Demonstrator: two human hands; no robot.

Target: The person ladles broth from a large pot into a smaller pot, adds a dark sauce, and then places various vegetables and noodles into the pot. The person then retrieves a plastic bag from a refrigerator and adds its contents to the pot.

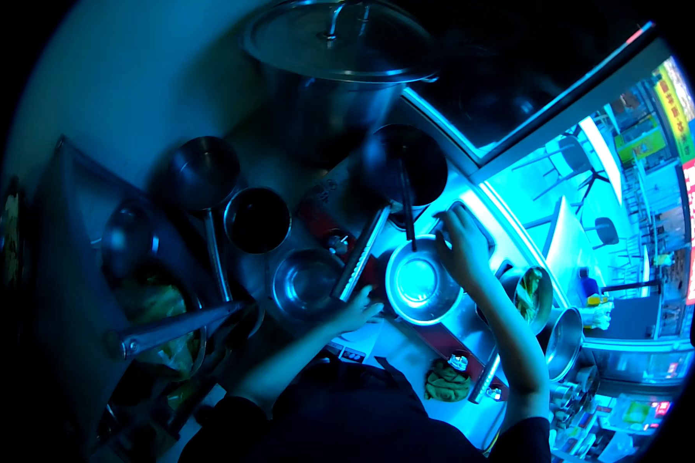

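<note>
My left hand (356, 312) is just below the end of a perforated metal handle (362, 254); its fingers are slightly apart and I see nothing in them. That handle runs up to a dark saucepan (382, 147). A long, dark, thin utensil (406, 202) leans out of the pan, its lower end over a shiny metal bowl (418, 280). To the right of this bowl is my right hand (463, 249), fingers spread and bent near its upper rim. It appears to hold nothing. A second metal bowl (307, 280) lies left of the handle.
A lidded stockpot (341, 58) stands at the back. Two pots (205, 173), (258, 220) are on the left, below which a long handle (176, 330) juts out. A green cloth (447, 382) lies by a stove knob (457, 362). Pans with food (533, 298) line the right, beside a window (533, 254).
</note>
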